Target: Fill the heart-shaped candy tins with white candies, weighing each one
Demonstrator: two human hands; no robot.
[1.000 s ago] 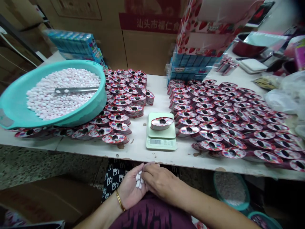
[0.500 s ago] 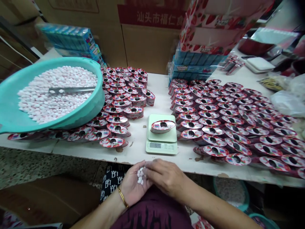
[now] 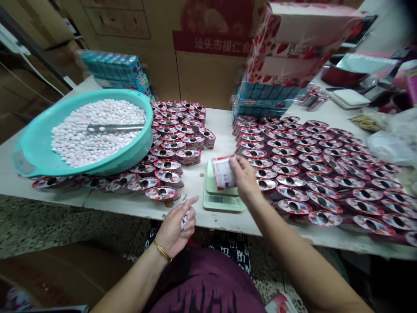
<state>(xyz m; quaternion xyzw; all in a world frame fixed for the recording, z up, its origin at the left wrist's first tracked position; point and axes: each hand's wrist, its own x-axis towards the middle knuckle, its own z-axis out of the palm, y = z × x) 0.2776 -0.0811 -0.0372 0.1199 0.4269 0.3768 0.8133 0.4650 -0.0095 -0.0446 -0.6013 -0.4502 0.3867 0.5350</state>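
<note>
My left hand [image 3: 177,228] is curled around several small white candies [image 3: 185,221], in front of the table's near edge. Its index finger points out toward the kitchen scale. My right hand [image 3: 245,177] grips a small red-and-white printed packet [image 3: 224,173] by its right side. The packet is tilted, its printed side facing me, just over the pale green kitchen scale [image 3: 224,203]. Whether it touches the weighing plate I cannot tell. To the left, a turquoise basin [image 3: 130,158] holds a heap of white candies [image 3: 97,126] with a metal tool [image 3: 115,128] lying on them.
Rows of upright oval packets with round holes stand on the right [image 3: 304,167] and left [image 3: 169,164] of the white table [image 3: 195,182]. Behind them are stacked blue boxes [image 3: 257,104], pink strawberry boxes [image 3: 293,48] and a large carton [image 3: 202,82].
My right hand has left my left palm and lifted the packet, tilting it over the scale. My left hand has closed over the candies. The view has shifted slightly.
</note>
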